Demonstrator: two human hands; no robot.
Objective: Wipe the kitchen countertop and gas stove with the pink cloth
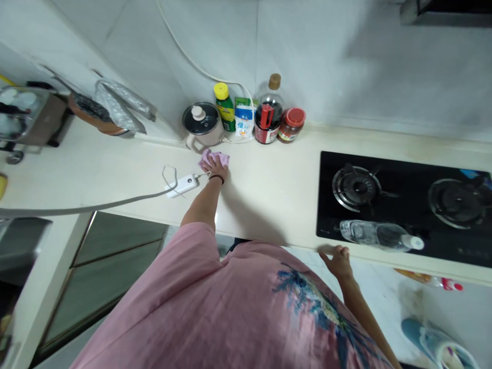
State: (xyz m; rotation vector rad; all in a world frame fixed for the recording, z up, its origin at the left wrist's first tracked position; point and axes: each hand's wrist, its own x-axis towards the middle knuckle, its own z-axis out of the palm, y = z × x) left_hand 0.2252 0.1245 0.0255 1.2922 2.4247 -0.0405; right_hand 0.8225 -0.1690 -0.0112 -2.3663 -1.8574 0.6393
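My left hand (216, 168) presses a pink cloth (220, 157) onto the white countertop (265, 189), its fingers over the cloth. Just below and left of that hand lies a white power bank (182, 185) with a thin cable. Behind the cloth stands a small beige electric pot (206, 132) with a dark glass lid. My right hand (340, 261) is at the counter's front edge, just below the black gas stove (407, 197). Its thumb is apart from the fingers, and nothing shows in it.
Along the wall stand a yellow-capped green bottle (226, 108), a white packet (244, 120), a dark sauce bottle (269, 118) and a red-lidded jar (292, 125). A clear plastic bottle (378, 236) lies on the stove's front. A grey hose (96, 206) crosses at left.
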